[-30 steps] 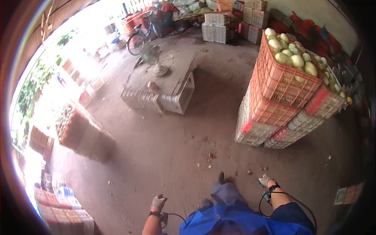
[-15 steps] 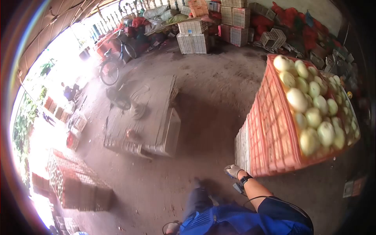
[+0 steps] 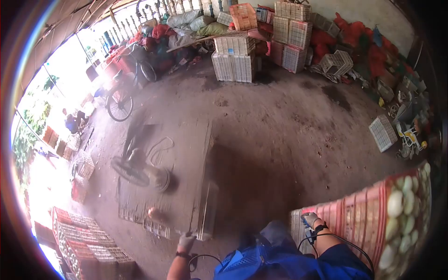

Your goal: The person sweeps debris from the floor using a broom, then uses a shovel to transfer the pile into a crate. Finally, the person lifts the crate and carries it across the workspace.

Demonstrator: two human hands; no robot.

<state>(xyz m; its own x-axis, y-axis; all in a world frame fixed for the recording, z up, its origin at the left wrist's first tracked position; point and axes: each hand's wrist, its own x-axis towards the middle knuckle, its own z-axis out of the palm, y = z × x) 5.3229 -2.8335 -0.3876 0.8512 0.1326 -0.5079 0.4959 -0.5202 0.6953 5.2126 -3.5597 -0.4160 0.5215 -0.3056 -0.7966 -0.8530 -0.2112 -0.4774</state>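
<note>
My left hand (image 3: 186,241), in a pale glove, is closed at the near edge of a dusty flat-topped stand (image 3: 184,186); a thin dark bit shows by its fingers, too small to name. My right hand (image 3: 310,219), gloved too, is curled beside a stack of red and white plastic crates (image 3: 347,224) at the lower right. What its fingers hold, if anything, is hidden. Pale round vegetables that look like onions (image 3: 402,219) fill the red crate at the stack's far right. On the stand are a fan (image 3: 140,172) and a small brownish round thing (image 3: 154,213).
White crates (image 3: 233,67) are stacked at the back, near sacks (image 3: 186,21) and red net bags (image 3: 350,35). A bicycle (image 3: 120,103) stands at the left. More crates (image 3: 88,238) are piled at the lower left. A lone crate (image 3: 382,133) lies at the right.
The view has swung, so the onion crates now sit lower at the right. My left hand has come up from the bottom edge to the stand. My right hand stays beside the crates.
</note>
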